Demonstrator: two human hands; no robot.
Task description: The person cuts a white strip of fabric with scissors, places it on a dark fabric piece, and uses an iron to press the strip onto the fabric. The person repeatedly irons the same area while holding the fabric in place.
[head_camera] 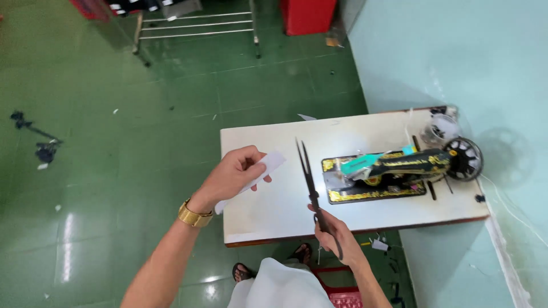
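Observation:
My left hand [231, 174], with a gold watch on the wrist, pinches a narrow strip of white fabric [268, 164] above the left part of the white sewing table [268, 211]. My right hand [331, 231] grips the handles of dark scissors [306, 171], whose long blades are slightly apart and point up and away from me, just right of the strip. The blades do not touch the fabric.
A black and gold sewing machine [399, 168] with a handwheel [462, 158] sits on the table's right half, against a pale blue wall. White cloth [279, 288] lies on my lap. Green tiled floor holds dark scraps [43, 149], a metal rack [197, 25], a red box [308, 14].

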